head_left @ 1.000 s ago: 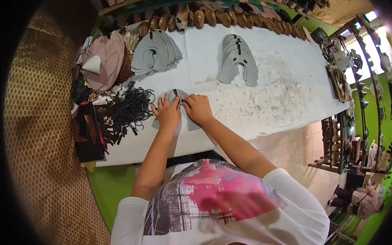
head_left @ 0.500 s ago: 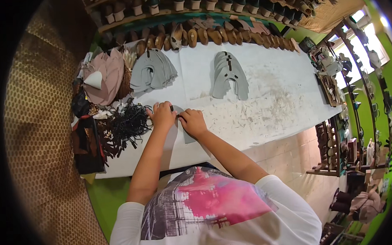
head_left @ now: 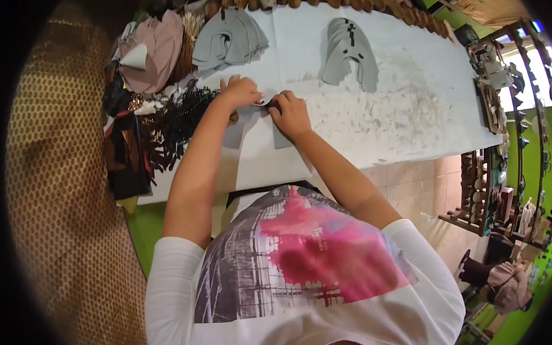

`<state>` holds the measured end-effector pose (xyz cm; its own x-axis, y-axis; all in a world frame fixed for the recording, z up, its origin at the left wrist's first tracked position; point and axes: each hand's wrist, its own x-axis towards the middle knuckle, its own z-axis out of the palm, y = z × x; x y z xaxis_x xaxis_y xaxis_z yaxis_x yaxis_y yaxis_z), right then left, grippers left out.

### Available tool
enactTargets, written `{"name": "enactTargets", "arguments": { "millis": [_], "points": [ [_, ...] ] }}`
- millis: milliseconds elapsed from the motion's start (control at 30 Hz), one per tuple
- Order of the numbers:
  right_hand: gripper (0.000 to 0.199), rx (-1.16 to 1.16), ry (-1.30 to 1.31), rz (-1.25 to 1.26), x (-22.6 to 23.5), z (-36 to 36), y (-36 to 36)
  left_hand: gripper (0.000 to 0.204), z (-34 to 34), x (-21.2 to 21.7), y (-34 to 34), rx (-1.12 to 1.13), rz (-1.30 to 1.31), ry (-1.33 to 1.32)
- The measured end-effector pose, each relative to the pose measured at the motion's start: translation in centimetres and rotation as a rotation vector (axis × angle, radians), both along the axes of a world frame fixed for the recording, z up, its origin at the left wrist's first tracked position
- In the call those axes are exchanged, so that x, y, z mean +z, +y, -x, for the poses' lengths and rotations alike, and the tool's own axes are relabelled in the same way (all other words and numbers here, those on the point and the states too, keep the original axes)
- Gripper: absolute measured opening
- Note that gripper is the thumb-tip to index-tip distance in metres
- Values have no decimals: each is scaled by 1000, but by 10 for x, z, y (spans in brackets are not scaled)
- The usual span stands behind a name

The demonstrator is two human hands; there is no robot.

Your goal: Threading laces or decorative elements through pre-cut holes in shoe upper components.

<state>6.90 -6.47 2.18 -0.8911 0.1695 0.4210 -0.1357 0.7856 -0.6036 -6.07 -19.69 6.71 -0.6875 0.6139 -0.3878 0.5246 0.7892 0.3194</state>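
1. head view: the left hand (head_left: 241, 93) and right hand (head_left: 293, 116) meet left of the frame's middle, a little above centre, over one grey piece (head_left: 281, 139) on the bench (head_left: 409, 145).
2. the grey piece lies mostly under the hands. its two legs show below them, one under each wrist, and its edge seems to lift between the fingertips.
3. the right hand is curled, thumb and fingertips together, apparently pinching a dark strip (head_left: 272, 104) at the piece. the left hand is bent over the other side; its thumb side is turned away, so i cannot tell whether it grips.
4. the step in hand looks like working the dark strip into or through the grey piece. the exact spot is covered by fingers.
5. upper middle of the frame, the second stack (head_left: 352, 51) of like pieces bears dark bits along its top and near its inner curve, which supports that reading.
6. as i judge it, the next move calls for one hand to steady the piece while the other draws the strip snug and flat, without creasing the grey material.
7. upper left, the fanned stack (head_left: 244, 40) sits beyond the left hand, with black cords (head_left: 183, 117) beside the left forearm. the cords are near enough to snag, so the left elbow wants some care.
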Motion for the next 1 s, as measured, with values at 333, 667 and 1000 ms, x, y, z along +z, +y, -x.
{"name": "enactTargets", "arguments": {
  "millis": [333, 667, 1000],
  "points": [
    [10, 22, -65, -20, -8, -3, -1, 9, -4, -13, -2, -188, -80, 100],
    [11, 29, -84, -80, -7, -3, -3, 10, -3, -22, -6, -199, -135, 185],
    [13, 15, -92, -79, -10, -3, -2, 4, -7, -28, -4, -200, -98, 202]
  ]
}}
